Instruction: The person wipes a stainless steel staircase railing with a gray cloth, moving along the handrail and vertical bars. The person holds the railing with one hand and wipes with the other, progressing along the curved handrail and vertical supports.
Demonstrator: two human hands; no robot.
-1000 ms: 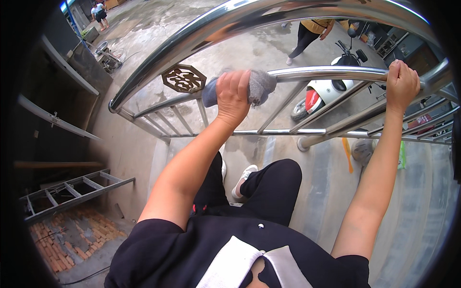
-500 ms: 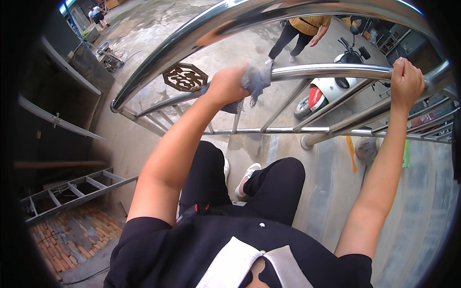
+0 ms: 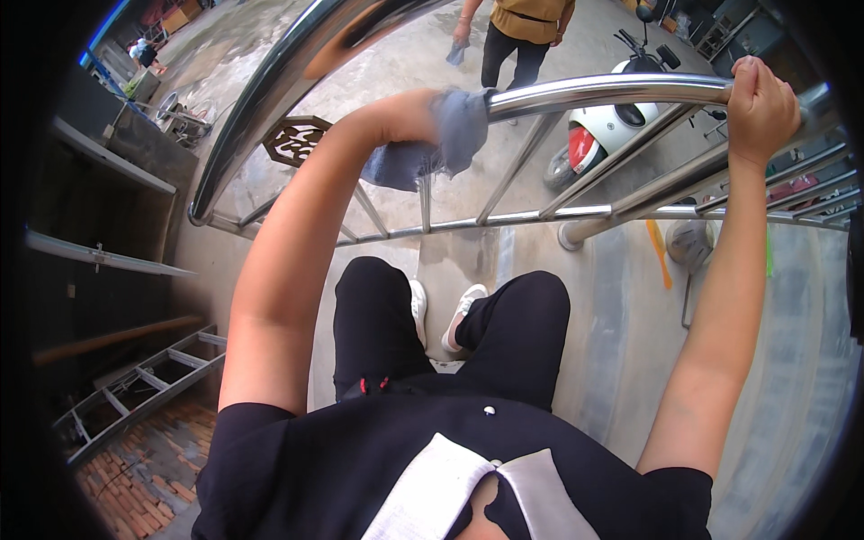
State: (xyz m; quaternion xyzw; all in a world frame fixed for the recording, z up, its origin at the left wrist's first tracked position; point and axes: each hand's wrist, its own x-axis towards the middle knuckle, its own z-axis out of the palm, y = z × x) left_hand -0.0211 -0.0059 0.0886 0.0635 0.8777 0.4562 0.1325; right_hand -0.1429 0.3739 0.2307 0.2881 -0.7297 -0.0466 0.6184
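My left hand (image 3: pixel 409 117) is wrapped over a blue-grey cloth (image 3: pixel 463 126) on the curved, shiny metal handrail (image 3: pixel 612 92). Part of the cloth hangs below the rail, under my wrist. The fingers are partly hidden by the cloth and slightly blurred. Farther right, my right hand (image 3: pixel 760 112) grips the same rail near its right end, fingers closed over the top. Slim metal bars (image 3: pixel 513 171) slope down from the handrail to a lower rail (image 3: pixel 463 225).
A larger curved tube (image 3: pixel 261 99) and an octagonal ornament (image 3: pixel 292 141) lie beyond my left arm. Past the railing, a person in a tan top (image 3: pixel 526 22) holds a greyish cloth beside a white scooter (image 3: pixel 612 121). A ladder (image 3: pixel 148 382) and bricks (image 3: pixel 135 486) are lower left.
My view has shifted, and the railing sits higher in it. More of the cloth shows, hanging below my left hand. The person beyond has moved left. My right hand keeps its hold.
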